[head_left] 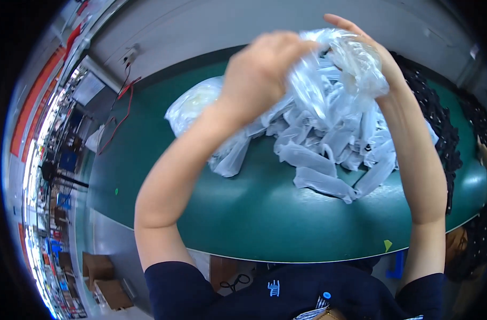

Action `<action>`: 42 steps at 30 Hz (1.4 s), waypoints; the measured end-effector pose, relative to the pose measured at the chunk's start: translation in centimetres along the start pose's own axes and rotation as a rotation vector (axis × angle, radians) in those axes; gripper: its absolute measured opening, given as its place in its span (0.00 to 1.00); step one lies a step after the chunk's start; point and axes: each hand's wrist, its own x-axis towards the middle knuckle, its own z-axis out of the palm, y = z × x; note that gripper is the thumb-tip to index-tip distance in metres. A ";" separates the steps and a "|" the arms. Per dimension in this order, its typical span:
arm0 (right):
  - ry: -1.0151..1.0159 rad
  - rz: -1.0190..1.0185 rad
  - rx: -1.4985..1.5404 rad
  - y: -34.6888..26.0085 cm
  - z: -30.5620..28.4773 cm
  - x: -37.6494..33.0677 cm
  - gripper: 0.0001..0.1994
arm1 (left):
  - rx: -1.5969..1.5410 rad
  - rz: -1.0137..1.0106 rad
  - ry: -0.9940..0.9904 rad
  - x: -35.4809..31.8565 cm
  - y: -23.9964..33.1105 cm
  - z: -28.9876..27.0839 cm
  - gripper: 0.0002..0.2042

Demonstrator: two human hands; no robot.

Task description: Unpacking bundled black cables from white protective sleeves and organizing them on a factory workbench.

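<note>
Holding clear bag (360,66) between hands (262,61); tabletop (275,224) separates packets (322,182) from near edge (307,261).

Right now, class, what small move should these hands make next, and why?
Perhaps the left hand and right hand should ease slightly apart to spread the clear plastic, because it looks crumpled between them, over the heaped white packets.

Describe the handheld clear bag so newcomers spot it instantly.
On the green table lies a pale plastic heap. Over its far side, the clear bag shines between the left hand and right hand. Unlike the bulging bag resting at left, it is held.
</note>
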 end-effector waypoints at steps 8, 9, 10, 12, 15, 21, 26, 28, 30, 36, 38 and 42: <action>-0.008 -0.199 -0.655 9.9 14.6 -2.1 0.23 | -0.258 -0.573 -0.251 -11.1 6.1 -6.5 0.26; 0.001 -0.134 -0.719 10.2 14.5 -2.2 0.22 | -0.229 -0.549 -0.384 -11.7 5.9 -7.3 0.27; -0.002 -0.129 -0.722 10.3 14.0 -2.4 0.22 | -0.200 -0.522 -0.517 -12.3 5.6 -8.0 0.29; 0.120 0.204 -0.574 10.6 13.1 -2.9 0.18 | -0.124 -0.340 -0.398 -13.5 4.6 -9.5 0.29; -0.236 0.313 -0.700 11.0 15.5 -4.5 0.15 | 0.285 -0.567 0.033 -14.7 4.2 -10.5 0.26; -0.241 0.156 -0.867 17.6 18.6 -1.1 0.17 | 0.249 -0.877 -0.093 -18.8 1.8 -9.6 0.19; 0.288 0.094 -0.300 21.5 19.5 4.3 0.20 | -0.484 -1.151 0.220 -19.2 3.1 -9.9 0.10; 0.267 -0.048 -0.594 23.6 21.3 4.7 0.23 | -0.548 -1.205 0.205 -19.4 3.0 -10.2 0.14; 0.047 -0.231 -0.385 25.4 22.5 4.9 0.24 | -0.622 -1.223 0.296 -18.6 2.5 -10.5 0.15; -0.501 -0.338 -1.369 24.8 22.3 5.9 0.11 | -1.303 -1.150 -0.020 -20.3 1.4 -12.5 0.11; -0.522 -0.204 -1.334 24.1 24.9 6.0 0.07 | -1.354 -1.091 -0.061 -21.0 1.6 -12.6 0.11; -0.340 -0.273 -1.160 26.3 25.0 6.3 0.06 | -1.644 -0.933 -0.071 -20.7 2.1 -11.6 0.10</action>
